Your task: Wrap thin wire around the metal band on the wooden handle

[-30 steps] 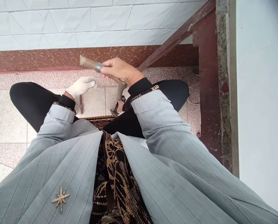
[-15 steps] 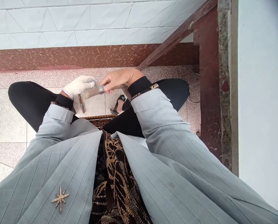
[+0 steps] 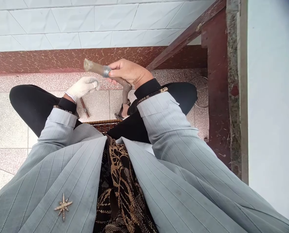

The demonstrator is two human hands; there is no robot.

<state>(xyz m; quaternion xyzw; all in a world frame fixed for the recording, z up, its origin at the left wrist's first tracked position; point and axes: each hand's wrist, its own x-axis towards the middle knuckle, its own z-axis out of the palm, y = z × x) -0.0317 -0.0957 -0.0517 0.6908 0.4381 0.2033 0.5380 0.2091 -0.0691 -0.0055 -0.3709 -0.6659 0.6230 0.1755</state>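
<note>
My right hand [image 3: 128,72] is bare and closed around a rough, branch-like wooden stick [image 3: 94,67]. Silvery wire is wound round the stick near my fingers, and its pale, frayed end points left. On the other side of my fingers the wood bends down toward the floor. Below and left of that frayed end, apart from it, is my left hand [image 3: 82,87] in a white knit glove. Its fingers are curled with the thumb pressed in; what they hold is hidden. Just under the glove shows a thin reddish-brown rod [image 3: 84,107]; whether the glove touches it I cannot tell.
A woven basket-like rim [image 3: 103,122] shows between my legs. My foot in a dark shoe [image 3: 122,111] rests on the speckled tile floor [image 3: 103,103]. Ahead stands a tiled wall [image 3: 115,19]; a slanting wooden bar [image 3: 173,42] and red-brown post [image 3: 218,84] are at right.
My right hand has raised the wooden stick up and away from the glove, so its frayed end is now above my left hand. My left hand has barely moved.
</note>
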